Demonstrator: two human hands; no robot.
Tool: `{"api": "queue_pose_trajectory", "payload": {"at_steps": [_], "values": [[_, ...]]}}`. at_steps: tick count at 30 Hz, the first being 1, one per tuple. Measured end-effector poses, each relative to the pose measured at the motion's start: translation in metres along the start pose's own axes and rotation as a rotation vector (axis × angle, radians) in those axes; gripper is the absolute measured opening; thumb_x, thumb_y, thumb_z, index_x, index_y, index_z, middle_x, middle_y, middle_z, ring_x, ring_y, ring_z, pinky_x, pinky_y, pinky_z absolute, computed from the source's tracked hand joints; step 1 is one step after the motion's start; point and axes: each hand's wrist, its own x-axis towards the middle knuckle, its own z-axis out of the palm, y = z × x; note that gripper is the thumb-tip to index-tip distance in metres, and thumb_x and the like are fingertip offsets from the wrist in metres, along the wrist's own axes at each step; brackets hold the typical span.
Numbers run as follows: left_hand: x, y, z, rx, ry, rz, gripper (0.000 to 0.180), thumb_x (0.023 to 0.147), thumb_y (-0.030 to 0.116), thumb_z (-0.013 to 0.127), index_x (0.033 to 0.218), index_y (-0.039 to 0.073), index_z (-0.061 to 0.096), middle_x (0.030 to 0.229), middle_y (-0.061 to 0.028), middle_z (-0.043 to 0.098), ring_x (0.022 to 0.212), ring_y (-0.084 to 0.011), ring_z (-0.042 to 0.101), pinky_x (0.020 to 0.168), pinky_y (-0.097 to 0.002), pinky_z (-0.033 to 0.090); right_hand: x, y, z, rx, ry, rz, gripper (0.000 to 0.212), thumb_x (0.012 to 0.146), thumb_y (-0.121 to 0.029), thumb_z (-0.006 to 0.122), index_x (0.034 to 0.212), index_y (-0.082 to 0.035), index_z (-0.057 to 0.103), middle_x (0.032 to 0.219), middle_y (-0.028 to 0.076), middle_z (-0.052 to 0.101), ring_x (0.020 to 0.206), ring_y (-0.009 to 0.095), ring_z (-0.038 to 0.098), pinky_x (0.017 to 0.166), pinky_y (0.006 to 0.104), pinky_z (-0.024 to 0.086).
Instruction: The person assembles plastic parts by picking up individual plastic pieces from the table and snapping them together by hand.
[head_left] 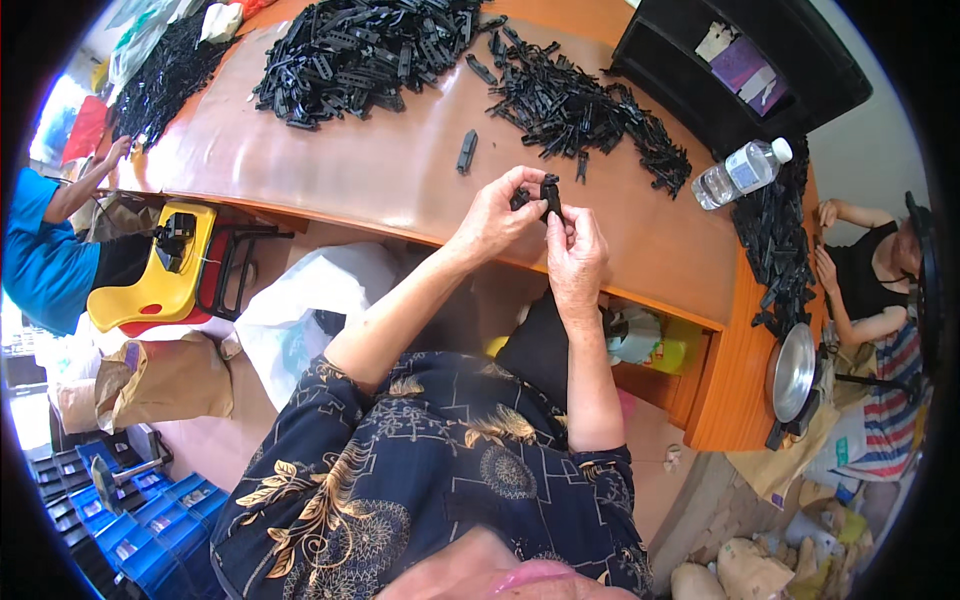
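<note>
Over the table's near edge, my left hand and my right hand meet around a small black plastic part. The fingertips of both hands pinch it, and it stands roughly upright between them. Something dark also shows under the left fingers, too covered to make out. A single black plastic strip lies alone on the table, left of and beyond my hands. Farther off are a large heap of black plastic strips and, to its right, a looser pile of thinner black pieces.
A clear plastic bottle stands at the right beside a black bin. More black parts line the right edge, near a metal dish. People work at both ends. A yellow chair and white bag are at left.
</note>
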Motion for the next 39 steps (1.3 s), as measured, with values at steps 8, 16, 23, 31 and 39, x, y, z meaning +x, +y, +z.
{"api": "queue_pose_trajectory", "payload": {"at_steps": [8,16,23,31,39], "values": [[-0.010,0.000,0.006,-0.164,0.070,-0.123,0.026,0.093,0.019,0.062,0.114,0.005,0.056,0.096,-0.0010,0.066,0.064,0.0000,0.048,0.052,-0.0156,0.039,-0.004,-0.016,0.004,-0.315,0.016,-0.306,0.014,0.083,0.005,0.062,0.095,0.000,0.058,0.084,0.016,0.056,0.073,0.035,0.059,0.061,0.0420,0.047],[-0.023,0.005,-0.003,-0.521,0.006,-0.210,0.026,0.093,0.021,0.063,0.114,0.007,0.060,0.104,-0.0037,0.068,0.061,-0.0002,0.050,0.048,-0.0145,0.039,-0.012,-0.024,0.003,-0.092,-0.061,-0.012,0.019,0.084,-0.003,0.069,0.099,0.000,0.059,0.085,0.010,0.057,0.070,0.020,0.060,0.062,0.0323,0.049],[-0.026,0.001,-0.016,-0.596,-0.045,-0.115,0.029,0.091,0.020,0.065,0.115,0.005,0.060,0.108,-0.0064,0.066,0.090,-0.0090,0.061,0.072,-0.0210,0.050,-0.008,-0.022,0.001,0.101,-0.145,0.172,0.043,0.084,-0.018,0.075,0.114,0.003,0.055,0.094,0.010,0.064,0.075,0.013,0.062,0.069,0.0268,0.052],[-0.030,-0.002,-0.019,-0.753,-0.120,-0.089,0.031,0.089,0.016,0.067,0.115,0.003,0.058,0.108,-0.0108,0.065,0.100,-0.0190,0.063,0.090,-0.0325,0.052,-0.013,-0.040,0.005,0.165,-0.188,0.177,0.037,0.087,-0.020,0.072,0.112,0.003,0.057,0.092,0.014,0.068,0.078,0.016,0.068,0.067,0.0280,0.054],[-0.026,-0.011,-0.019,-0.758,-0.130,-0.034,0.033,0.088,0.020,0.068,0.114,0.002,0.057,0.106,-0.0138,0.066,0.097,-0.0195,0.064,0.086,-0.0323,0.053,-0.012,-0.044,0.011,-0.086,-0.104,-0.029,0.023,0.086,-0.017,0.070,0.095,0.001,0.059,0.077,0.014,0.067,0.065,0.027,0.067,0.057,0.0341,0.051]]}}
